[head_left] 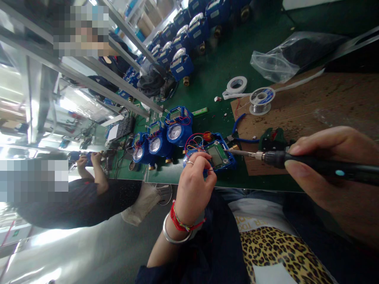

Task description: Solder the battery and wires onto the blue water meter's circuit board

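A blue meter module (217, 154) with a green circuit board and red, yellow and blue wires lies on the green bench mat (219, 71). My left hand (195, 177) pinches a thin wire at the module's near edge; it wears a ring, a silver bangle and red string. My right hand (325, 165) grips a black soldering iron (310, 163), whose metal tip (233, 151) touches the board's right side.
Three blue water meters (160, 142) stand left of the module. More meters (189, 35) line the back. A solder spool (261, 100), a tape roll (237, 85) and a plastic bag (284, 55) lie near a brown board (325, 98). A co-worker (89, 189) sits at left.
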{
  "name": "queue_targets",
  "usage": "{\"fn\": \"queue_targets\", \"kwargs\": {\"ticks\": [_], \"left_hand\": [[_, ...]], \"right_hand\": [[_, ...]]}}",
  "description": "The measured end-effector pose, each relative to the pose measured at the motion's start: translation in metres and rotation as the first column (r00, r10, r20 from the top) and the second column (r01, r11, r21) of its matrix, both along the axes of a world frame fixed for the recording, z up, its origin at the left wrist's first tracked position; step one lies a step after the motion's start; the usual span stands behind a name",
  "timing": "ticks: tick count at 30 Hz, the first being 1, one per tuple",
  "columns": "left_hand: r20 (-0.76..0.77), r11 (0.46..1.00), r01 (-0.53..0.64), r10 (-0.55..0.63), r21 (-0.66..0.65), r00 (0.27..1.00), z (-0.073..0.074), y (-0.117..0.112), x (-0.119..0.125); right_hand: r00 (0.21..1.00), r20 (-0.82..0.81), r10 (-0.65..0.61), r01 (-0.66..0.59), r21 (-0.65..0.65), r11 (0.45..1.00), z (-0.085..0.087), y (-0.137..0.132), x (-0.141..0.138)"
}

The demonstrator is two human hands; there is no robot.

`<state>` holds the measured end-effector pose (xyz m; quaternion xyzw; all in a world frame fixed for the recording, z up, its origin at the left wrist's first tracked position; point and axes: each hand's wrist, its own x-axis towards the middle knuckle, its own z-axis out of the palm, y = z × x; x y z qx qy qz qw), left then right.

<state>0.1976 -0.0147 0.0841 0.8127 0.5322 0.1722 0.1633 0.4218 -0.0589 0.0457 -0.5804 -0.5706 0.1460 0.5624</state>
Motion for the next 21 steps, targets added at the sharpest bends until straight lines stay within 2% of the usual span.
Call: {"fn": "queue_targets", "kwargs": {"ticks": [9,21], "left_hand": [[0.002,1.0,0.002,-0.002,0.013,1.0,-0.0012,-0.0012,-0.0013],[0.072,1.0,-0.005,0.005,0.004,0.997,-0.0006,-0.0038,-0.0074]], "right_hand": [[0.998,-0.055,0.031,-0.028,0.054,0.998,0.0029,0.0017,0.0005],[0.999,-0.027,-0.04,0.041,0.076,0.996,0.0007,0.0016,0.0036]]}}
